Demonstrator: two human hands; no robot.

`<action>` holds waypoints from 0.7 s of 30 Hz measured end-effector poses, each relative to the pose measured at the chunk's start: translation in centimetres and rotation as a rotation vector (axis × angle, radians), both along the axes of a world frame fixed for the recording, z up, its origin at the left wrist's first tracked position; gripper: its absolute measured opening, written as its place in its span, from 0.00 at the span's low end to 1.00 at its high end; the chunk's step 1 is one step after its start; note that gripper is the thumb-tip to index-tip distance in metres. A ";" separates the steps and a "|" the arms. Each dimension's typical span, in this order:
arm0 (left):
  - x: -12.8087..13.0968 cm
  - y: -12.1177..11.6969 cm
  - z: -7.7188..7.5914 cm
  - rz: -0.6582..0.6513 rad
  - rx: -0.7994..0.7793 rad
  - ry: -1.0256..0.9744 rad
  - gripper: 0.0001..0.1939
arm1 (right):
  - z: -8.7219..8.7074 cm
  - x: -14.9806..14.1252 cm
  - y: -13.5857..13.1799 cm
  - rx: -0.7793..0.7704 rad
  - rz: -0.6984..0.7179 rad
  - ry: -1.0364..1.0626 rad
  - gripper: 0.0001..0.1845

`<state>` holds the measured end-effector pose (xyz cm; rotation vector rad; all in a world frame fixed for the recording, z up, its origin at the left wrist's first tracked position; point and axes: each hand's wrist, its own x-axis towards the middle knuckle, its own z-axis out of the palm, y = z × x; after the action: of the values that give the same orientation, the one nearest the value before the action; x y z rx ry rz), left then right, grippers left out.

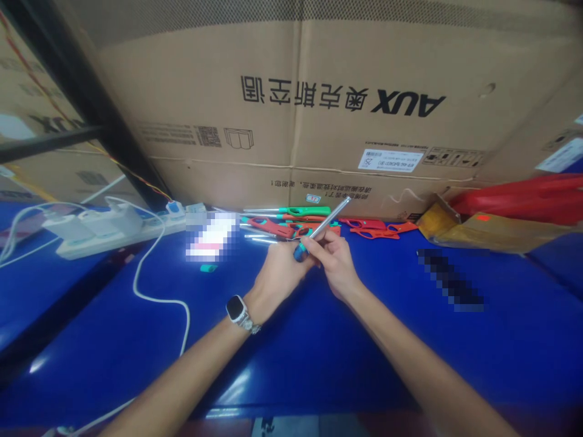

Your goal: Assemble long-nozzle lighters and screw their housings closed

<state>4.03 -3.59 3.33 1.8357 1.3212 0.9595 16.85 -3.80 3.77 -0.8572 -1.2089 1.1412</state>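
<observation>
A silver metal lighter tube [331, 216] with a dark blue and teal lower end slants up to the right between my hands. My left hand [281, 271] is closed round its lower end; most of those fingers are hidden. My right hand [337, 262] pinches the tube just above the blue part. Right behind my hands lie several long-nosed lighters: a green one [310, 211], a red one [272, 227] and more red-orange handles [385, 229] to the right. Bare silver tubes [263, 238] lie to the left of them. A small teal cap [208, 267] rests on the table further left.
A large cardboard box [204, 73] walls off the back of the blue table [319, 352]. At left are a white power strip [132, 233] and a loose white cable [159, 298]. A blurred-out bright rectangle [213, 237], a dark object [449, 280] and a red bag [523, 199] also lie here.
</observation>
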 end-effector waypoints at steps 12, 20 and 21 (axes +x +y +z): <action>0.3 -0.5 0.7 0.050 0.035 -0.163 0.12 | -0.1 -1.0 0.9 0.060 -0.049 -0.025 0.20; -0.5 0.8 0.1 -0.204 -0.324 -0.758 0.18 | -1.3 -1.4 -0.8 0.014 0.008 -0.182 0.18; -0.5 0.9 0.1 -0.187 -0.328 -0.768 0.21 | -1.7 -1.4 -1.3 0.024 -0.020 -0.200 0.19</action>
<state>3.56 -2.71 3.41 1.1315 0.7544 1.1088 15.44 -5.10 2.05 -0.9809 -1.3717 1.0413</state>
